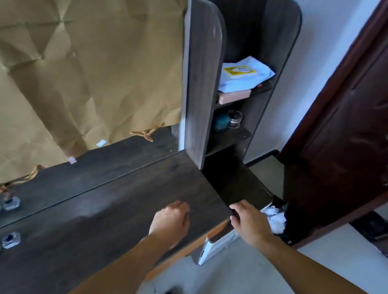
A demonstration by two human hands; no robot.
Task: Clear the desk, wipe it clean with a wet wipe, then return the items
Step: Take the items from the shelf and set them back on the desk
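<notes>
My left hand (172,220) lies curled on the desk (109,205), contents unclear, my right hand (249,222) hooks its edge; sweeping far left, I might topple the bottle (11,239).

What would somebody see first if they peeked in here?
Probably the big crumpled brown paper taped over the mirror at the upper left. Next come two bare hands, the left hand and the right hand, at the right end of the dark wooden desk top. A white wet wipe pack with a yellow label also stands out on the tall shelf behind.
</notes>
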